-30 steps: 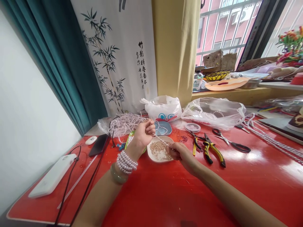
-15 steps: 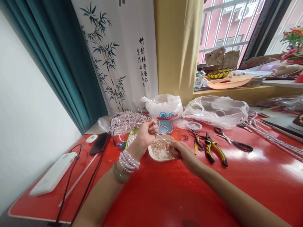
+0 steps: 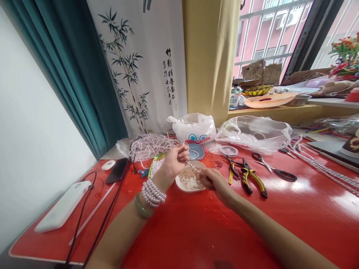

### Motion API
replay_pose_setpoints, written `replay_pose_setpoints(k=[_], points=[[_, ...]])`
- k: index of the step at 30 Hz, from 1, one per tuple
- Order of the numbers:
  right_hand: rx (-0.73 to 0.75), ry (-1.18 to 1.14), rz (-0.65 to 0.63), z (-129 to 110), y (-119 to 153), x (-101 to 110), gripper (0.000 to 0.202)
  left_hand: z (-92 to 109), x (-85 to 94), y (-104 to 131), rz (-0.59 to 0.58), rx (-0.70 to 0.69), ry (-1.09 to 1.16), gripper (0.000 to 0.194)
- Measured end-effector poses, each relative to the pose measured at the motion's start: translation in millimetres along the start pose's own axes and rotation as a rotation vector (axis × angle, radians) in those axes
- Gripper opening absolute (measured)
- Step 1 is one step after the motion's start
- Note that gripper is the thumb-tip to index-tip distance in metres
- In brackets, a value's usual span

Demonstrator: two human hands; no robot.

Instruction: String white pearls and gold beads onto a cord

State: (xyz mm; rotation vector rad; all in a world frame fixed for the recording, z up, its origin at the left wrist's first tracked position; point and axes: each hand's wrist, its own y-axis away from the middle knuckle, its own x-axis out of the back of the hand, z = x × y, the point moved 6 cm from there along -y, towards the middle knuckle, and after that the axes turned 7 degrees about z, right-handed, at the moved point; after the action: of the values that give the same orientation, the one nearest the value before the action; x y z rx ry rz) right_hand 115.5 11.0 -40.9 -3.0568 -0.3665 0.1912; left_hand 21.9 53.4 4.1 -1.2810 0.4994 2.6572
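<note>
Pinched closed, my left hand [image 3: 175, 161] grips a strand of small pearl beads [image 3: 193, 166] that runs down to my right hand [image 3: 209, 178]. The fingers of my right hand are also closed, on the strand's other end. Both hands are above a white dish [image 3: 187, 188] with gold-coloured beads in it. Another stretch of beads trails behind my left hand over a blue dish [image 3: 199, 150]. A coiled pearl bracelet [image 3: 153, 192] and a green bangle [image 3: 143, 206] are around my left wrist.
On the red table [image 3: 179, 231], yellow-black pliers [image 3: 254, 177], smaller pliers [image 3: 232, 168] and scissors [image 3: 276, 168] lie right. A heap of pearl strands [image 3: 153, 144], a phone [image 3: 117, 170] and a white power bank [image 3: 63, 205] are left. Plastic bags [image 3: 193, 127] stand behind.
The view has shifted slightly. Both hands keep their hold on the bead strand, and the stretch between them looks slightly shorter.
</note>
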Motion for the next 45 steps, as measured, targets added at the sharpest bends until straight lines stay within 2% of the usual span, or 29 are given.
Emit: replay_pose_setpoints(k=[4,14,19,27,31,45], points=[[0.015,-0.022,-0.051,-0.4,1.9,-2.9,0.018,-3.0,-0.6,0.5,-0.003,0.016,-0.013,0.021],[-0.021,0.041,0.043,2.4,0.1,4.0,0.021,-11.1,0.3,-3.6,-0.039,0.028,-0.029,0.019],[-0.016,0.029,0.001,2.8,0.9,1.0,0.019,-13.8,0.6,-3.6,-0.023,0.029,-0.034,0.019],[-0.006,0.043,0.036,1.4,-0.1,4.3,0.021,-16.9,-1.4,-2.1,-0.040,0.036,-0.039,0.019],[0.008,0.017,0.029,3.2,-0.3,3.8,0.016,-19.5,-0.5,-3.7,-0.050,0.047,-0.043,0.019],[-0.026,0.023,0.094,10.5,-2.2,7.1,0.010,-27.6,1.0,-2.5,0.011,0.066,-0.003,0.020]])
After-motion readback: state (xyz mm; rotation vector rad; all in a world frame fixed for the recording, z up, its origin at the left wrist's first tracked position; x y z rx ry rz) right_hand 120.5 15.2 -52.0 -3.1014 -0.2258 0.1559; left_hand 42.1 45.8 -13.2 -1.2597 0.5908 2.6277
